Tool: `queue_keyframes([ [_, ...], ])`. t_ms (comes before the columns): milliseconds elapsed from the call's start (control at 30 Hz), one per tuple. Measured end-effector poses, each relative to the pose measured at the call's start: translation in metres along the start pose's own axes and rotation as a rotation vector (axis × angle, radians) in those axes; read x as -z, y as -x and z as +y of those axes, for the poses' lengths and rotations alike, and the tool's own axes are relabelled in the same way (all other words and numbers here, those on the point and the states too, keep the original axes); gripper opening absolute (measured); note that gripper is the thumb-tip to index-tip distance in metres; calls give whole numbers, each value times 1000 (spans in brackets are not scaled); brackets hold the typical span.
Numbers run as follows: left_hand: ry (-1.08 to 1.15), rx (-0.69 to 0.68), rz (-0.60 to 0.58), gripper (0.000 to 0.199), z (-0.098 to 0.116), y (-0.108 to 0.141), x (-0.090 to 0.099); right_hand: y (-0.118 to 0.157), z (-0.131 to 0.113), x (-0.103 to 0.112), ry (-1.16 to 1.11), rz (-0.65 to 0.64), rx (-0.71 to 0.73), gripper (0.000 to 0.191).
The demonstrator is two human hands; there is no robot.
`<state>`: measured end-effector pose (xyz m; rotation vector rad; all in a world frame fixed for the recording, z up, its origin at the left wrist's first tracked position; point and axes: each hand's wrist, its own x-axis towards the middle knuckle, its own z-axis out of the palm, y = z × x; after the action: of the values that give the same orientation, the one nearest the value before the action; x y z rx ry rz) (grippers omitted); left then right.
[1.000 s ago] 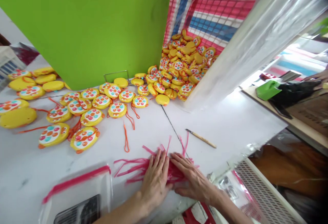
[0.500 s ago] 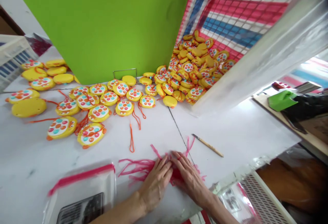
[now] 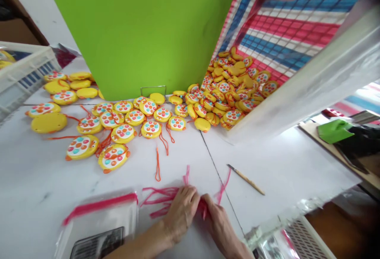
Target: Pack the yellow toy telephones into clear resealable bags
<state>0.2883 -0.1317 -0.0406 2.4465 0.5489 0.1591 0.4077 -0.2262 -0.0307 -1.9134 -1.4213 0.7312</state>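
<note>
A bundle of thin pink strips lies at the front middle of the white table, its loose ends fanning out to the left. My left hand is closed over the bundle, fingers curled round it. Close beside it on the right, my right hand pinches the pink material, with short ends poking out below its fingers. One strip sticks up behind my left hand and another behind my right. An orange cord loop lies just beyond the hands.
Yellow duck-shaped toys with orange cords spread over the left and back, piling up at a striped sheet. A green panel stands behind. A pen-like tool lies right; a clear pink-edged bag lies front left.
My hands have gone from lying flatter with fingers extended to curled around the pink strips, with a small gap between them. The view has shifted slightly, moving the scene rightward.
</note>
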Motion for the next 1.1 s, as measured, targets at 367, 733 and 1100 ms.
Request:
queue_keyframes([
  [367, 363, 157, 70, 33, -3, -6, 26, -24, -30, -20, -479, 254, -157, 32],
  [733, 921, 251, -54, 20, 3, -6, 30, -46, -35, -34, -1118, 494, -395, 32],
  [1100, 833, 294, -91, 20, 12, 45, 57, -42, -53, -24, -1272, 459, -461, 37],
])
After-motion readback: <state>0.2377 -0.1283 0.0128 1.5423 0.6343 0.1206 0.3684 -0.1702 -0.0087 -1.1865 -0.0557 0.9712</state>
